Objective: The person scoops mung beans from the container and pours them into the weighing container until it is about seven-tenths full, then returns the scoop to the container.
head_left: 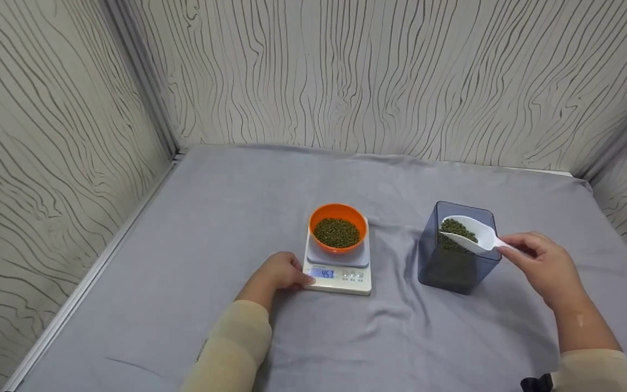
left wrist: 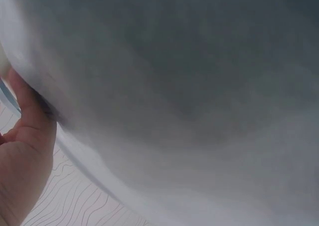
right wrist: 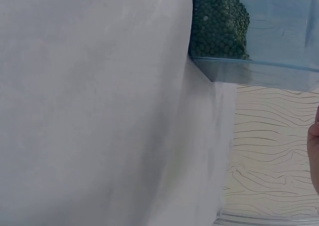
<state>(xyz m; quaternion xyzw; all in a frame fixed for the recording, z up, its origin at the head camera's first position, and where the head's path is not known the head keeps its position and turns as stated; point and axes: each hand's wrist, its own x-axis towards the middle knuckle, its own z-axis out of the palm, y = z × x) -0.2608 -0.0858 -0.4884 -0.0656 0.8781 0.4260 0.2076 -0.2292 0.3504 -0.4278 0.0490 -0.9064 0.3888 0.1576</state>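
- Left hand (head_left: 280, 271): thumb on the scale's (head_left: 340, 284) 7 o'clock corner; can't tell if the other fingers grip.
- Right hand (head_left: 545, 264): fingers pinch the scoop (head_left: 487, 237) handle, its 4 o'clock end. Good spot; probably light, stiff, tips easily.
- Scoop's over the bin (head_left: 447, 275), scale's 3 o'clock. Beans (head_left: 459, 228) would roll.
- Bowl (head_left: 338, 211): rim grab, I'd guess.

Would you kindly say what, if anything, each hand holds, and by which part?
The right hand holds the white scoop by its handle. The left hand touches the scale at its near left corner; whether it grips cannot be told.
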